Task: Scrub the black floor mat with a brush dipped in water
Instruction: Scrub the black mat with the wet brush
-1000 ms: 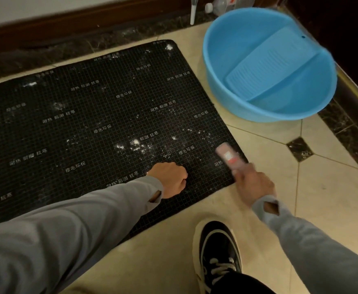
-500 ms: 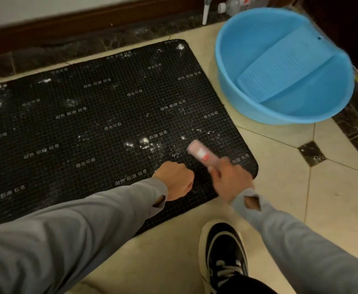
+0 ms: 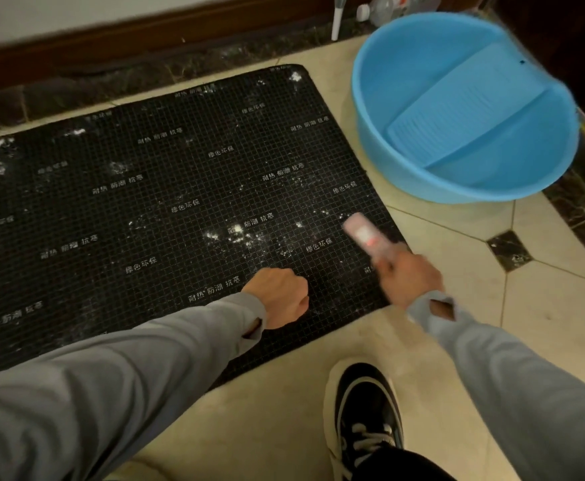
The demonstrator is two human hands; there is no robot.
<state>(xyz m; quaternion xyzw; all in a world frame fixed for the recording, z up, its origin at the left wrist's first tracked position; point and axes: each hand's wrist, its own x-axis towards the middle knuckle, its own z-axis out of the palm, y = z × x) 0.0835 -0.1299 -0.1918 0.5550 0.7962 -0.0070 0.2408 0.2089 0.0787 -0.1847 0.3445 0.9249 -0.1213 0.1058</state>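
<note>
The black floor mat (image 3: 152, 210), gridded with white printed characters and whitish foam specks, lies on beige floor tiles. My right hand (image 3: 407, 277) grips the handle of a pink brush (image 3: 362, 234), blurred with motion, over the mat's near right corner. My left hand (image 3: 279, 296) is curled into a fist and rests on the mat near its front edge, holding nothing that I can see.
A blue basin (image 3: 405, 168) with a ribbed washboard (image 3: 457, 116) inside stands on the tiles right of the mat. A clear bottle (image 3: 384, 8) and a white stick (image 3: 337, 22) lie by the dark skirting. My black shoe (image 3: 364, 418) is below the mat.
The brush swung left across the mat's right corner toward my left fist, then back right to the corner's edge. My left fist stayed in place.
</note>
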